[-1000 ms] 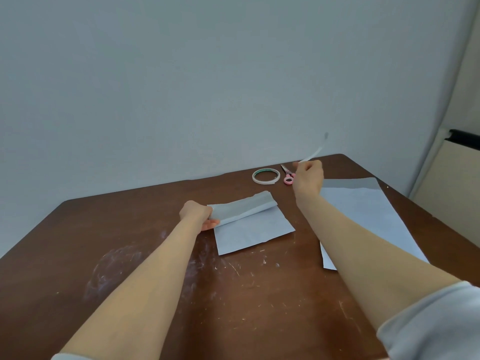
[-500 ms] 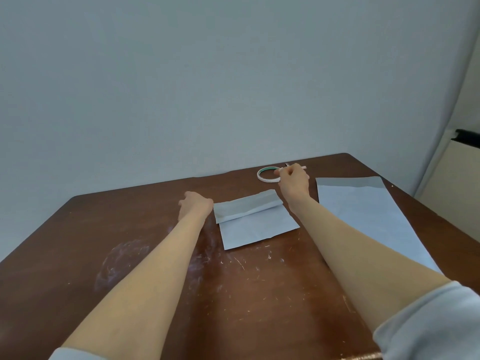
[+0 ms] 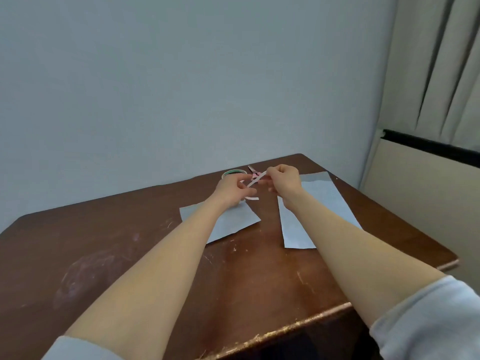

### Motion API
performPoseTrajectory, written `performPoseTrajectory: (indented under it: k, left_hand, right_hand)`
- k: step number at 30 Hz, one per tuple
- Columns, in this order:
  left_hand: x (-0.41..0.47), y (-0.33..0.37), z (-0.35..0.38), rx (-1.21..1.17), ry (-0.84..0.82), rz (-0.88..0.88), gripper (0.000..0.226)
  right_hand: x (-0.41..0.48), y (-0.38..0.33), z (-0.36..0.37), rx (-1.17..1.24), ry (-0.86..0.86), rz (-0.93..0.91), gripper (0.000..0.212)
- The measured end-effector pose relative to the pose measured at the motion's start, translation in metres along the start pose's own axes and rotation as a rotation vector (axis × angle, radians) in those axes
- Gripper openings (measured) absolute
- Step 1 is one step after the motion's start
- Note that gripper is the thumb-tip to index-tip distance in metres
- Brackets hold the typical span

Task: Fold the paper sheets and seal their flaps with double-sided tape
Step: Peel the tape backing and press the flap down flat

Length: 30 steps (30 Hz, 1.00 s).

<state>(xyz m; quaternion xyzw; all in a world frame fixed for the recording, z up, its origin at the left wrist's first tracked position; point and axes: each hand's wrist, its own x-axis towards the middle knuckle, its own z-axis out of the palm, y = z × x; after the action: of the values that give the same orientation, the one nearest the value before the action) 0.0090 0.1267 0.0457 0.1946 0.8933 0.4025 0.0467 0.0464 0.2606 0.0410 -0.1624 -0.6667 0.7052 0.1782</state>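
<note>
We're pinching the tape strip [image 3: 255, 180] between left hand [image 3: 232, 189] and right hand [image 3: 285, 181] just above the folded sheet [image 3: 233, 222], probably to line it up on the flap, spare sheet [image 3: 322, 201] waiting alongside.

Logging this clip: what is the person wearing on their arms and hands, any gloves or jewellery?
The left sleeve and right sleeve are pale grey-blue soft fabric and end near the elbows, leaving both forearms bare. The left hand and right hand are ungloved. No watch, bracelet or ring shows, though the fingers are small in this view.
</note>
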Motion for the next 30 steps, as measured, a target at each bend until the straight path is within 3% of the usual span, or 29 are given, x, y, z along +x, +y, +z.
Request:
performPoseTrajectory:
  k: [2,6,12,16,23,27,30]
  left_hand:
    - [-0.001,0.015,0.017,0.003,-0.015,0.028,0.028]
    - [-0.010,0.046,0.050,-0.153,-0.090,0.059,0.025]
    - [-0.037,0.114,0.111,-0.343,-0.316,0.131,0.019]
    - [-0.057,0.156,0.158,-0.278,-0.481,0.206,0.012]
    - [-0.084,0.200,0.226,-0.067,-0.676,0.180,0.008]
    - [-0.099,0.209,0.272,0.022,-0.717,0.141,0.010]
    - [-0.109,0.207,0.305,0.114,-0.795,0.142,0.010]
  right_hand:
    - [-0.009,-0.007,-0.021,0.127,-0.008,0.044,0.020]
    - [-0.029,-0.016,-0.071,0.351,0.060,0.152,0.012]
    - [-0.056,-0.005,-0.160,0.288,0.252,0.178,0.021]
    - [-0.084,0.006,-0.225,0.201,0.275,0.184,0.023]
    - [-0.121,0.030,-0.301,0.325,0.170,0.312,0.021]
    - [-0.135,0.061,-0.333,0.325,0.254,0.362,0.017]
    - [-0.139,0.089,-0.349,0.193,0.367,0.442,0.019]
